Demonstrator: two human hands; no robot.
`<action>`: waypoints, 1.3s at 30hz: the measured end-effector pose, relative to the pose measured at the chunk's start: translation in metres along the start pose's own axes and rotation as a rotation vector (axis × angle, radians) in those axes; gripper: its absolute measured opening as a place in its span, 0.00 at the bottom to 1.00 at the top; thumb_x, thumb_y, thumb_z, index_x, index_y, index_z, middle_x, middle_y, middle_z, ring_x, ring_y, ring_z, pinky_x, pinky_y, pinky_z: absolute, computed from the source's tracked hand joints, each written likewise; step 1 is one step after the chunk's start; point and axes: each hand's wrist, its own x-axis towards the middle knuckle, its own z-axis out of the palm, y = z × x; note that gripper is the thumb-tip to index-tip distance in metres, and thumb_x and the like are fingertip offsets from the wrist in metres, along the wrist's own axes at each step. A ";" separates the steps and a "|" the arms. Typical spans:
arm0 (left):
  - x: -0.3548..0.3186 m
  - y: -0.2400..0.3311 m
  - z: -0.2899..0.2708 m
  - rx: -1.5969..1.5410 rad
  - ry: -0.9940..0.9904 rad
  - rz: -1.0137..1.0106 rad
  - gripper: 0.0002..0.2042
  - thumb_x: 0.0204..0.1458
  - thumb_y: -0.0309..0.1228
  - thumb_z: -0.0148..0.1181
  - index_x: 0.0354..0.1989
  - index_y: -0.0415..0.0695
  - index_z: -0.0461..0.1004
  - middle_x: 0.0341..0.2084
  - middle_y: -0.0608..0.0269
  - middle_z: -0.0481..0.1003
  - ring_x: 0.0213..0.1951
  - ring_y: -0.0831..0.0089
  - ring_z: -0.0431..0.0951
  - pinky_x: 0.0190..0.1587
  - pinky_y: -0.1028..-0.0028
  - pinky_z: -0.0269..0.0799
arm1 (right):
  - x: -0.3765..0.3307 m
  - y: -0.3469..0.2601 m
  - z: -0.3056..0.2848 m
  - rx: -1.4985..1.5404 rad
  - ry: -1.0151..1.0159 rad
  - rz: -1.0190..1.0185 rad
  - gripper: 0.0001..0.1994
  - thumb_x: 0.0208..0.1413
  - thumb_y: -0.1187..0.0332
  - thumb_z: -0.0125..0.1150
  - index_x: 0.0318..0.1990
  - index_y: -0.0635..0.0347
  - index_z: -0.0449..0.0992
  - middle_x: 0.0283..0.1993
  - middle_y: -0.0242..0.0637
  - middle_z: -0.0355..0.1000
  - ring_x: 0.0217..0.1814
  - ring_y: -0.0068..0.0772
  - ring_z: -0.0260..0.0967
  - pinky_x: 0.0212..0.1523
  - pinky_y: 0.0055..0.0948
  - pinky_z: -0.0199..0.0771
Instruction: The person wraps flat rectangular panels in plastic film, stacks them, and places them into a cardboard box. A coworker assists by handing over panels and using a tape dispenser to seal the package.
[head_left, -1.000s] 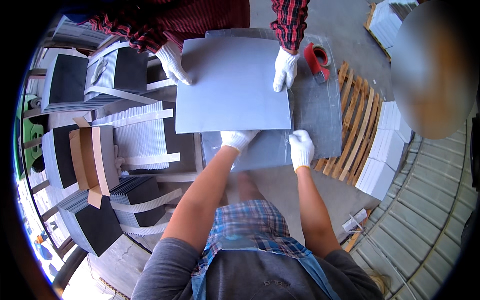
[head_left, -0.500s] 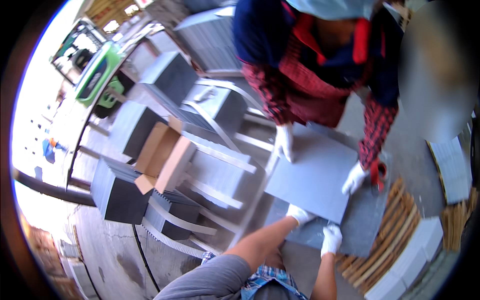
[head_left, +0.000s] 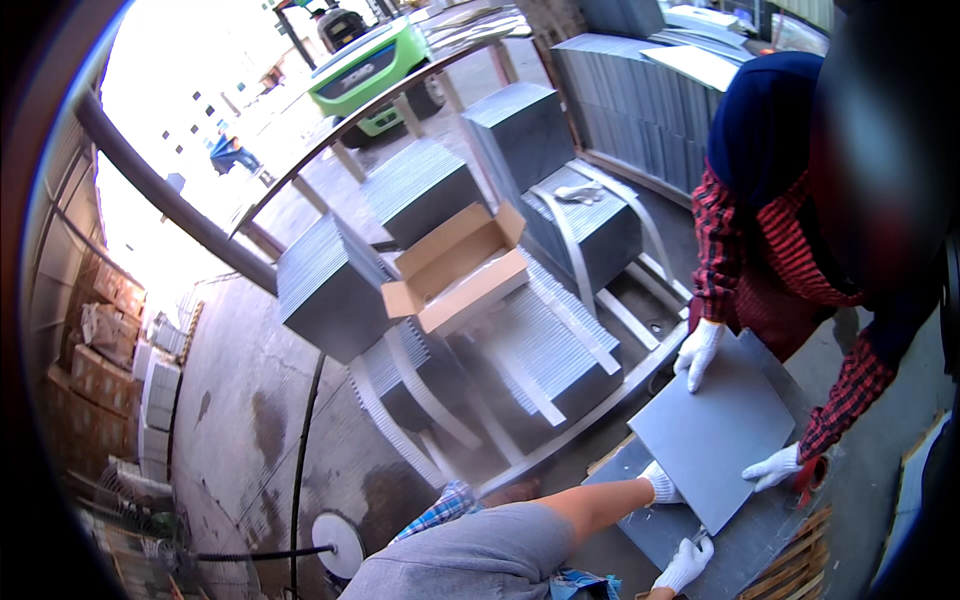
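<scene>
A flat gray sheet (head_left: 712,430) lies at the right of the scene, over a larger, darker gray board (head_left: 745,540), just beyond the person's white-gloved hands. It looks close to square, so no long axis stands out (the fisheye bends its edges); one corner points to the near side, toward the person.

The left hand (head_left: 662,484) is the more engaged of the two: it meets the near left edge, its fingers passing out of sight beneath the sheet, so how far they are open, and whether they grip, one cannot tell. The right hand (head_left: 684,564) is at the near corner, fingers bent inward; whether they pinch anything cannot be made out.

Across from the person, one co-worker's hand (head_left: 700,352) rests at the far left edge, and the co-worker's other hand (head_left: 772,468) lies along the right edge, beside a red tape dispenser (head_left: 812,482).

To the left, well apart, an open cardboard box (head_left: 478,300) sits among stacks of gray sheets (head_left: 330,290), flaps spread; something pale shows inside, too unclear to name. A pair of white gloves (head_left: 583,192) lies on a farther stack.
</scene>
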 end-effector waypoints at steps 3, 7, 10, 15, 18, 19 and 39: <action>-0.005 0.006 -0.011 -0.040 0.020 0.018 0.23 0.57 0.46 0.57 0.57 0.47 0.75 0.54 0.52 0.75 0.56 0.54 0.74 0.60 0.61 0.67 | -0.058 -0.081 0.000 -0.506 -0.045 0.013 0.28 0.59 0.63 0.61 0.66 0.60 0.64 0.60 0.50 0.68 0.56 0.48 0.68 0.56 0.44 0.69; -0.007 -0.002 -0.004 -0.088 -0.022 -0.017 0.24 0.59 0.46 0.54 0.60 0.47 0.73 0.58 0.51 0.72 0.59 0.54 0.71 0.63 0.59 0.64 | -0.080 -0.110 0.006 -0.687 -0.014 -0.036 0.31 0.60 0.55 0.63 0.67 0.58 0.63 0.62 0.55 0.67 0.63 0.55 0.66 0.62 0.49 0.66; -0.001 -0.003 0.009 -0.129 -0.030 -0.024 0.26 0.59 0.48 0.53 0.62 0.47 0.71 0.60 0.50 0.71 0.61 0.53 0.70 0.65 0.58 0.61 | -0.091 -0.112 0.005 -0.976 0.166 -0.342 0.31 0.61 0.54 0.61 0.67 0.61 0.63 0.61 0.56 0.68 0.63 0.58 0.65 0.61 0.50 0.66; -0.012 -0.022 0.028 -0.219 0.332 0.046 0.25 0.56 0.46 0.57 0.59 0.47 0.74 0.57 0.49 0.73 0.60 0.51 0.70 0.65 0.57 0.62 | -0.059 -0.068 -0.006 -0.712 0.103 -0.155 0.32 0.58 0.56 0.66 0.66 0.60 0.65 0.65 0.52 0.65 0.62 0.51 0.67 0.62 0.45 0.66; -0.038 -0.002 -0.029 -0.105 0.089 0.123 0.20 0.51 0.43 0.62 0.51 0.46 0.79 0.46 0.50 0.79 0.49 0.52 0.78 0.55 0.60 0.72 | -0.053 -0.068 -0.006 -0.754 0.114 -0.186 0.30 0.56 0.59 0.68 0.65 0.58 0.66 0.60 0.50 0.67 0.54 0.49 0.69 0.56 0.41 0.70; -0.051 -0.004 -0.030 -0.006 0.128 0.152 0.22 0.51 0.44 0.63 0.52 0.45 0.78 0.49 0.48 0.77 0.53 0.49 0.75 0.58 0.57 0.69 | -0.051 -0.062 -0.008 -0.673 0.115 -0.159 0.31 0.56 0.59 0.68 0.66 0.57 0.65 0.59 0.49 0.67 0.55 0.48 0.70 0.56 0.40 0.71; -0.214 -0.090 -0.025 0.068 0.344 -0.449 0.23 0.48 0.46 0.63 0.46 0.41 0.72 0.41 0.49 0.75 0.48 0.50 0.74 0.50 0.54 0.69 | -0.082 0.007 -0.068 -0.518 0.181 0.055 0.24 0.62 0.66 0.60 0.64 0.62 0.67 0.59 0.48 0.71 0.58 0.45 0.70 0.59 0.38 0.69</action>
